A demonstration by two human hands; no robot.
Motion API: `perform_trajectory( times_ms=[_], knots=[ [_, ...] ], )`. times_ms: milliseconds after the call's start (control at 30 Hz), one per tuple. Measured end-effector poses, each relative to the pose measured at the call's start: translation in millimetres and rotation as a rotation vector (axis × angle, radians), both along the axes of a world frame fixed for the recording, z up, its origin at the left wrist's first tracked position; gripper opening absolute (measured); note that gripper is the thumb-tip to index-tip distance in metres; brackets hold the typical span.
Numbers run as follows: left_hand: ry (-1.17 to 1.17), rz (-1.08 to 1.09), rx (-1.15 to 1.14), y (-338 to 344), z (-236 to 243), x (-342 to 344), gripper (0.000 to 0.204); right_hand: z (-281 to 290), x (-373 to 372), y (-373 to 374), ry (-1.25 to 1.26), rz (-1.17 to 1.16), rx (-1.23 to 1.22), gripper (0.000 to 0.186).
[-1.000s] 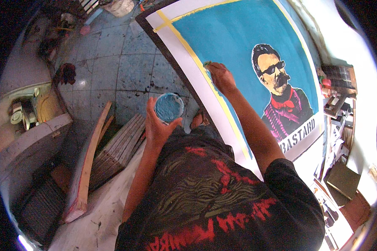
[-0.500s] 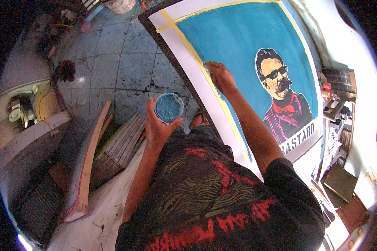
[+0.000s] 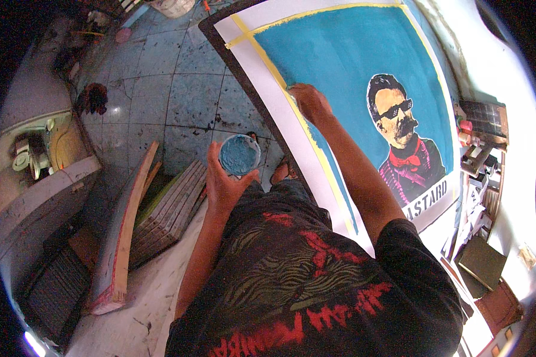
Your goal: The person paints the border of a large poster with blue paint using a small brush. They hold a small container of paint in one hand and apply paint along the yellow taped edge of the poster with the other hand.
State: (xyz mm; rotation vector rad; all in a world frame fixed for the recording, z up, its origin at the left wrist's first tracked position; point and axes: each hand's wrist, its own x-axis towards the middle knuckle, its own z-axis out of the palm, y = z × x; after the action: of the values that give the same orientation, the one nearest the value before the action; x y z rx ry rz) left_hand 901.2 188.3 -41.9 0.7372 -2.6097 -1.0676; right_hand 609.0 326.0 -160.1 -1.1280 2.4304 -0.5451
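My left hand (image 3: 223, 189) is wrapped round a small round tub of blue paint (image 3: 239, 154), held upright over my lap. At the left edge of a large poster (image 3: 333, 56), my right hand (image 3: 311, 105) is closed, its fingertips on the blue field beside yellow masking tape (image 3: 267, 58). What the right fingers grip is hidden. The poster has a teal-blue ground, a cut-out style portrait (image 3: 402, 134) with dark glasses and a red neckerchief, and black lettering below. Behind it shows a dark board (image 3: 235, 68).
To my left, several stacked frames or panels (image 3: 170, 214) lean beside a longer wooden-edged panel (image 3: 122, 238). A whitish bucket (image 3: 173, 6) stands on the stained tiled floor (image 3: 143, 89). Shelves with jars and papers (image 3: 473, 149) line the right side.
My right hand has moved slightly up along the taped edge, and its grip is turned so the fingertips show less. The left hand and tub stay nearly still.
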Motion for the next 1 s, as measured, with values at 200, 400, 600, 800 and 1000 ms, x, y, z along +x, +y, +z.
perform_trajectory(
  times_ms=[200,400,600,800,1000],
  knots=[
    [-0.01,0.009,-0.027,-6,3,-5,0.117,0,-4,-3,0.102,0.051,-0.062,0.031],
    [-0.022,0.024,0.001,-13,-3,-5,0.118,-2,-6,-9,0.071,0.03,-0.153,0.032],
    [-0.027,0.032,0.016,-20,-3,-4,0.12,35,-4,-32,0.145,-0.075,-0.296,0.031],
    [-0.03,0.046,0.071,-26,-5,-8,0.12,19,-20,-43,0.238,-0.09,-0.327,0.025],
    [-0.02,0.05,0.075,-31,-6,-11,0.119,20,-27,-50,0.206,-0.064,-0.245,0.024]
  ],
)
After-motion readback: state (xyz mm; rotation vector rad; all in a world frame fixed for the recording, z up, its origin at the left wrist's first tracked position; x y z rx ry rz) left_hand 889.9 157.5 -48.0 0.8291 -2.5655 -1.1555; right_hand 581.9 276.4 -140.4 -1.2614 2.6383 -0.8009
